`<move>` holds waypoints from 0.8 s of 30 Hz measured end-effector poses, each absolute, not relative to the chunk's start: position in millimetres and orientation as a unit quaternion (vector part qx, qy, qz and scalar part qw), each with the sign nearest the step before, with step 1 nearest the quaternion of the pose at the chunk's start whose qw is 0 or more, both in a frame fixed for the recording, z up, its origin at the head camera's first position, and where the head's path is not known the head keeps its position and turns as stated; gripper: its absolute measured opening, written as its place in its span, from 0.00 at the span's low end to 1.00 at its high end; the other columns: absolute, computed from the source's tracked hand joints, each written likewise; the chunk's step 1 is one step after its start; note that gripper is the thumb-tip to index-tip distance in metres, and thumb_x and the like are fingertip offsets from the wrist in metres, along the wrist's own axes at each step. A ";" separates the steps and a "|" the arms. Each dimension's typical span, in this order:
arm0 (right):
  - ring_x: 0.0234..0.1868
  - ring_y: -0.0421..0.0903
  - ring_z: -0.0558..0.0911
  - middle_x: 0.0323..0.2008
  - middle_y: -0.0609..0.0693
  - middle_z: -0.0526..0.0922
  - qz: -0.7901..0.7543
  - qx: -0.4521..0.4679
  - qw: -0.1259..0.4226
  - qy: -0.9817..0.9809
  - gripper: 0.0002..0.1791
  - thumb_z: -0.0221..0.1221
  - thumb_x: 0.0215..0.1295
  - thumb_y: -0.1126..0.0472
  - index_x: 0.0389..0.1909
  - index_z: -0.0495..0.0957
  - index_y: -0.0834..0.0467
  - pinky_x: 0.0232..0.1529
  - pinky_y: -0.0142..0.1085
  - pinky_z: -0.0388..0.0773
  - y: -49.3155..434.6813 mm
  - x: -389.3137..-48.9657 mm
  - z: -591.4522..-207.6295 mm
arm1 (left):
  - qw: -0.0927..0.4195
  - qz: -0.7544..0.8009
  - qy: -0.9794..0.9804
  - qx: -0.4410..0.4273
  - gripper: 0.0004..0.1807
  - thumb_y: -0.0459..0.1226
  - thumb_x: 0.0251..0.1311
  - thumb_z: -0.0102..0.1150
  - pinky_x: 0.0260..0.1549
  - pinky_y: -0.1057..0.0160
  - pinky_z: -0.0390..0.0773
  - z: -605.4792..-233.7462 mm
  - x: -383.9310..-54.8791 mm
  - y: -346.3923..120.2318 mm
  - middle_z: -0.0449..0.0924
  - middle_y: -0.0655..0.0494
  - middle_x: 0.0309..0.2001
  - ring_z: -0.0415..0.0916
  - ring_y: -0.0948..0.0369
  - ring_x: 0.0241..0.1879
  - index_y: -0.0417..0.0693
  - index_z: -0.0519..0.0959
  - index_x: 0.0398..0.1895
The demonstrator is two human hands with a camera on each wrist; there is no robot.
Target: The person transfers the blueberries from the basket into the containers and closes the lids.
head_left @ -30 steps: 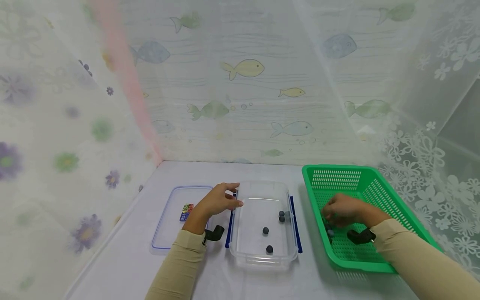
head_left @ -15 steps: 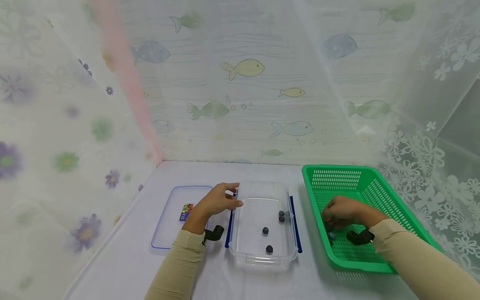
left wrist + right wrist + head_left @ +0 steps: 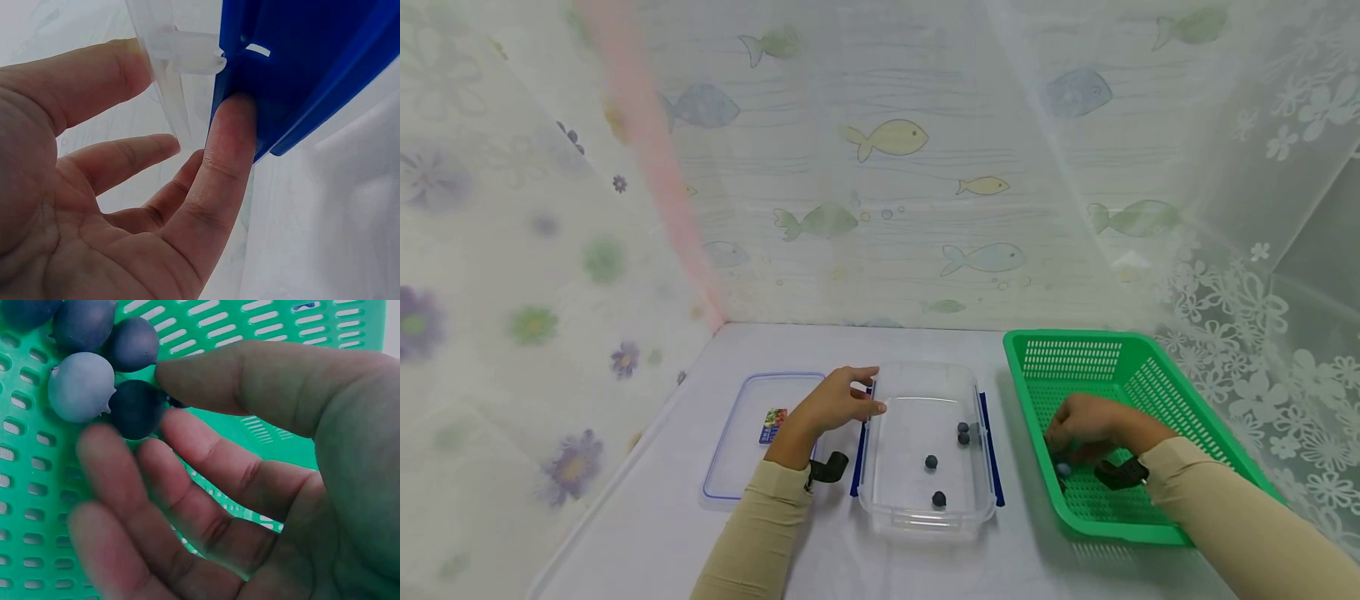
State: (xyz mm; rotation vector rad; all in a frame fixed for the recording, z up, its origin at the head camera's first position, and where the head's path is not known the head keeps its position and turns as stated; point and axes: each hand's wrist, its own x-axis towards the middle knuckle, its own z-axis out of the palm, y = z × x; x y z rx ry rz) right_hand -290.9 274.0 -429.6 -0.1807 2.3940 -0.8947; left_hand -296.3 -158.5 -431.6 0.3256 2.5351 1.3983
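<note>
A clear plastic container [image 3: 910, 479] with blue side latches stands mid-table, a few blueberries [image 3: 931, 462] inside. My left hand [image 3: 838, 398] holds its left side wall, thumb on one side of the wall and one finger against the blue latch [image 3: 294, 69]. My right hand [image 3: 1086, 423] is down in the green basket [image 3: 1187, 417], near its left wall. In the right wrist view, the fingers of my right hand [image 3: 206, 462] are bent loosely around a dark blueberry [image 3: 136, 411], the tips at or very near it. A paler blueberry [image 3: 81, 387] and several others lie close by.
A clear lid [image 3: 730, 458] with a blue edge and a colourful label [image 3: 772, 425] lies left of the container, partly behind my left arm. A fish-patterned curtain [image 3: 880, 183] hangs behind the white table [image 3: 640, 517].
My right hand has shifted slightly within the basket, and a pale blueberry beside it shows more fully. The left hand and container have stayed where they were.
</note>
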 end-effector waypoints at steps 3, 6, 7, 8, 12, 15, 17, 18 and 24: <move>0.25 0.44 0.84 0.33 0.51 0.87 -0.341 -0.070 0.296 0.890 0.06 0.66 0.64 0.63 0.34 0.88 0.62 0.28 0.39 0.84 270.7 -289.3 -429.5 | 0.112 0.476 0.865 0.111 0.42 0.40 0.61 0.74 0.50 0.54 0.87 -432.2 -296.5 -158.5 0.71 0.45 0.70 0.83 0.57 0.50 0.51 0.67 0.78; 0.25 0.45 0.84 0.28 0.52 0.86 -0.345 -0.078 0.297 0.887 0.06 0.65 0.64 0.64 0.31 0.86 0.64 0.29 0.39 0.84 269.0 -287.8 -429.5 | 0.111 0.476 0.865 0.109 0.42 0.40 0.61 0.75 0.50 0.54 0.86 -432.1 -296.6 -158.4 0.71 0.45 0.70 0.83 0.56 0.51 0.52 0.67 0.78; 0.26 0.45 0.85 0.28 0.52 0.86 -0.346 -0.078 0.296 0.887 0.06 0.65 0.64 0.65 0.31 0.86 0.63 0.30 0.39 0.84 268.9 -287.5 -429.5 | 0.111 0.477 0.865 0.109 0.42 0.40 0.61 0.75 0.50 0.54 0.86 -432.1 -296.7 -158.5 0.71 0.45 0.70 0.83 0.56 0.52 0.52 0.67 0.78; 0.27 0.46 0.85 0.28 0.52 0.86 -0.346 -0.078 0.295 0.887 0.06 0.65 0.65 0.65 0.32 0.86 0.64 0.31 0.40 0.85 269.2 -287.5 -429.8 | 0.111 0.477 0.865 0.109 0.42 0.40 0.61 0.75 0.50 0.55 0.86 -431.9 -296.6 -158.5 0.71 0.45 0.70 0.83 0.56 0.53 0.52 0.67 0.78; 0.29 0.48 0.87 0.29 0.54 0.88 -0.345 -0.074 0.288 0.890 0.05 0.65 0.65 0.64 0.34 0.88 0.62 0.33 0.42 0.86 270.6 -287.8 -429.8 | 0.111 0.477 0.865 0.111 0.42 0.40 0.61 0.75 0.49 0.55 0.86 -431.6 -297.0 -158.5 0.71 0.45 0.70 0.82 0.55 0.54 0.51 0.67 0.78; 0.27 0.47 0.85 0.27 0.54 0.87 -0.347 -0.071 0.284 0.891 0.06 0.66 0.65 0.64 0.33 0.88 0.63 0.33 0.42 0.87 271.2 -289.1 -430.1 | 0.112 0.476 0.865 0.115 0.43 0.40 0.61 0.75 0.49 0.55 0.87 -432.3 -297.9 -158.7 0.71 0.45 0.70 0.83 0.55 0.53 0.50 0.67 0.78; 0.27 0.47 0.84 0.27 0.54 0.87 -0.348 -0.071 0.280 0.892 0.06 0.66 0.64 0.64 0.32 0.88 0.63 0.33 0.42 0.87 271.7 -289.9 -430.2 | 0.114 0.477 0.864 0.115 0.43 0.40 0.61 0.75 0.49 0.55 0.87 -432.7 -298.4 -158.8 0.71 0.44 0.70 0.83 0.56 0.52 0.49 0.66 0.78; 0.27 0.47 0.84 0.27 0.54 0.87 -0.348 -0.071 0.279 0.892 0.06 0.66 0.64 0.64 0.32 0.88 0.63 0.33 0.43 0.87 272.1 -290.4 -430.1 | 0.115 0.477 0.864 0.115 0.43 0.40 0.61 0.75 0.49 0.54 0.87 -432.8 -298.6 -158.8 0.71 0.44 0.70 0.83 0.56 0.51 0.49 0.67 0.78; 0.30 0.49 0.86 0.31 0.56 0.89 -0.365 -0.079 0.271 0.887 0.08 0.66 0.63 0.64 0.37 0.89 0.65 0.36 0.45 0.88 275.8 -291.9 -426.4 | 0.116 0.474 0.865 0.115 0.43 0.40 0.60 0.75 0.50 0.54 0.86 -432.6 -298.1 -158.6 0.71 0.44 0.70 0.83 0.56 0.51 0.49 0.66 0.78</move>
